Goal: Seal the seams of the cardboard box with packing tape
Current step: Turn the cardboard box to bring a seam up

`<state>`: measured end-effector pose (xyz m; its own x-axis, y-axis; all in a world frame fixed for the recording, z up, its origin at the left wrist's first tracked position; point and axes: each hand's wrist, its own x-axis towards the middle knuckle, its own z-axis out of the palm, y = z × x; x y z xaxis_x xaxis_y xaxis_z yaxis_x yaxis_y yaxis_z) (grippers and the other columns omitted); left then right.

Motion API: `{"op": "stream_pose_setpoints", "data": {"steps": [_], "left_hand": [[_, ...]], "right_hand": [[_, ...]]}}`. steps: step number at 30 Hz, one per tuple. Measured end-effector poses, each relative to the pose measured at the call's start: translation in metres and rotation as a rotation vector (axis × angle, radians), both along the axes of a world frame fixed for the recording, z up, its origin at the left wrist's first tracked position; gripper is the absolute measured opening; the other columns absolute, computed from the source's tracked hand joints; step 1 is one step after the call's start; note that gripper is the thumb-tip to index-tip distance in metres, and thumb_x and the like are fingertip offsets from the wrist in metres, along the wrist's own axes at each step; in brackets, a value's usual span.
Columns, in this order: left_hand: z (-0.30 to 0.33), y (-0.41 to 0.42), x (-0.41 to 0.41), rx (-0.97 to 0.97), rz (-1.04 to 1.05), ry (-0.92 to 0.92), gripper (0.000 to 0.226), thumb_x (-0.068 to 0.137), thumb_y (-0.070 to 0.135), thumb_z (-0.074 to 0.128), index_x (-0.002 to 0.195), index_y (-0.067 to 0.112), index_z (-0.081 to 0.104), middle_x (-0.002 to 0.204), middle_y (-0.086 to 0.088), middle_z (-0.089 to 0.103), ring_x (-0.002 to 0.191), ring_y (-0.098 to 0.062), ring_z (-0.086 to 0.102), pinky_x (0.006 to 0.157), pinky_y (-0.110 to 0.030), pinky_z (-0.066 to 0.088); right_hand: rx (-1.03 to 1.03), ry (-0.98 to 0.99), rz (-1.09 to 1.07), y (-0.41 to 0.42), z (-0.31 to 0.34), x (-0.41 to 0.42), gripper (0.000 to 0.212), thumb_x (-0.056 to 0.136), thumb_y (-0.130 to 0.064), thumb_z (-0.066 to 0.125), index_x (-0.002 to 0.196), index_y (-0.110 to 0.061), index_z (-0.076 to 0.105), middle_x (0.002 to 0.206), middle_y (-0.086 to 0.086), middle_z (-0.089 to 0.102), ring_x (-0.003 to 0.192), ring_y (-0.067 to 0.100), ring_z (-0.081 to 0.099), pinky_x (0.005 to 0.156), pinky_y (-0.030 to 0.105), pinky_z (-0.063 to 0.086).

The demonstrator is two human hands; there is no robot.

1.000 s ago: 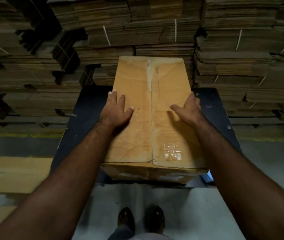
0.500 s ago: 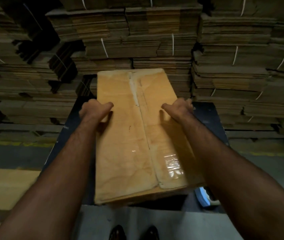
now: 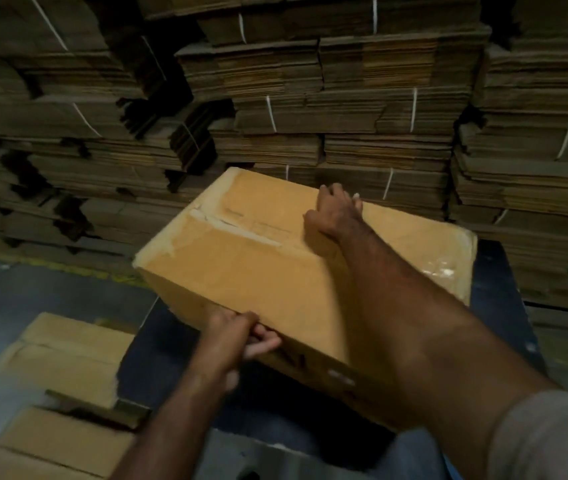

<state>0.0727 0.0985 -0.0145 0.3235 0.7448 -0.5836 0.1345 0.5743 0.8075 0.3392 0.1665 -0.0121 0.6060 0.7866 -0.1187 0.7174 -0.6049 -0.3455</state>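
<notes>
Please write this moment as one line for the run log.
left hand: grips box near edge | right hand: on box top, far side | box: skewed on table | tape roll: unseen
</notes>
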Motion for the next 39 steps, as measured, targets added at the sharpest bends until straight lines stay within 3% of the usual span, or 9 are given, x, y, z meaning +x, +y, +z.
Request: {"op": "stream_pose_setpoints", "data": {"steps": [4,8,10,13,16,19,25,33,39], "left_hand": [[-0.013,-0.030,0.013,-0.002,0.144,-0.015,0.018,0.099,0.008,0.057,0.108,0.010,0.041,0.078,-0.017,0.058,0.064,-0.027,0.067,0.062,-0.044,0.063],[-0.008,-0.015,-0.014,0.807,0.174,0.296,0.028,0.090,0.005,0.067,0.076,0.020,0.047,0.067,0.001,0.056,0.061,0.000,0.060,0.054,-0.012,0.046],[0.003,0.006,-0.016,1.091,-0.005,0.307,0.022,0.091,0.014,0.066,0.080,0.021,0.048,0.073,0.005,0.055,0.067,-0.001,0.057,0.059,-0.015,0.046],[0.005,0.065,0.000,1.311,-0.386,0.559,0.013,0.091,0.036,0.060,0.098,0.026,0.054,0.096,0.009,0.058,0.089,-0.010,0.055,0.080,-0.034,0.049],[-0.004,0.115,0.002,1.349,-0.731,0.746,0.049,0.094,0.054,0.047,0.132,0.024,0.051,0.135,-0.001,0.054,0.124,-0.020,0.047,0.108,-0.046,0.035],[-0.023,0.128,-0.008,1.418,-0.929,0.729,0.061,0.098,0.058,0.038,0.147,0.021,0.043,0.156,-0.007,0.038,0.144,-0.023,0.031,0.120,-0.049,0.018],[-0.031,0.115,-0.011,1.390,-0.916,0.689,0.065,0.100,0.053,0.037,0.147,0.008,0.039,0.157,-0.016,0.034,0.146,-0.029,0.028,0.122,-0.049,0.011],[-0.025,0.118,-0.010,1.427,-0.963,0.594,0.062,0.097,0.051,0.040,0.141,0.007,0.044,0.151,-0.018,0.044,0.137,-0.032,0.040,0.116,-0.047,0.032],[-0.023,0.155,-0.024,1.388,-1.014,0.801,0.070,0.103,0.055,0.017,0.160,0.014,0.011,0.168,-0.002,0.006,0.154,-0.017,0.005,0.122,-0.046,0.006]], "right_hand": [[-0.009,0.001,0.066,-0.015,0.001,0.001,0.075,0.093,-0.041,0.058,0.156,-0.018,0.025,0.166,0.006,0.015,0.152,0.025,0.013,0.121,0.048,0.012],[0.044,0.008,0.034,-0.047,0.006,-0.022,0.066,0.093,-0.041,0.058,0.150,-0.017,0.035,0.160,0.010,0.028,0.145,0.028,0.026,0.117,0.048,0.025],[0.038,-0.021,0.015,-0.065,0.008,-0.046,0.067,0.094,-0.043,0.055,0.151,-0.016,0.034,0.161,0.011,0.026,0.146,0.027,0.024,0.116,0.047,0.024],[0.042,-0.001,-0.039,-0.096,0.006,-0.091,0.068,0.093,-0.050,0.052,0.150,-0.017,0.036,0.160,0.010,0.027,0.146,0.027,0.025,0.117,0.049,0.021],[0.010,-0.024,-0.109,-0.119,-0.006,-0.134,0.074,0.092,-0.061,0.044,0.150,-0.016,0.035,0.161,0.009,0.025,0.149,0.026,0.020,0.120,0.052,0.015],[0.073,-0.163,-0.233,-0.135,-0.023,-0.158,0.070,0.094,-0.062,0.035,0.144,-0.014,0.045,0.156,0.010,0.037,0.146,0.025,0.027,0.119,0.052,0.018],[0.156,-0.261,-0.300,-0.140,-0.027,-0.153,0.066,0.095,-0.058,0.032,0.141,-0.014,0.048,0.151,0.009,0.044,0.143,0.023,0.034,0.118,0.053,0.019],[0.015,-0.228,-0.220,-0.123,-0.019,-0.146,0.068,0.096,-0.059,0.035,0.146,-0.014,0.040,0.154,0.008,0.038,0.142,0.023,0.033,0.117,0.053,0.023],[-0.031,-0.094,0.037,-0.056,-0.016,-0.175,0.068,0.103,-0.053,0.025,0.158,-0.015,0.017,0.167,0.003,0.013,0.153,0.019,0.008,0.122,0.050,0.009]]}}
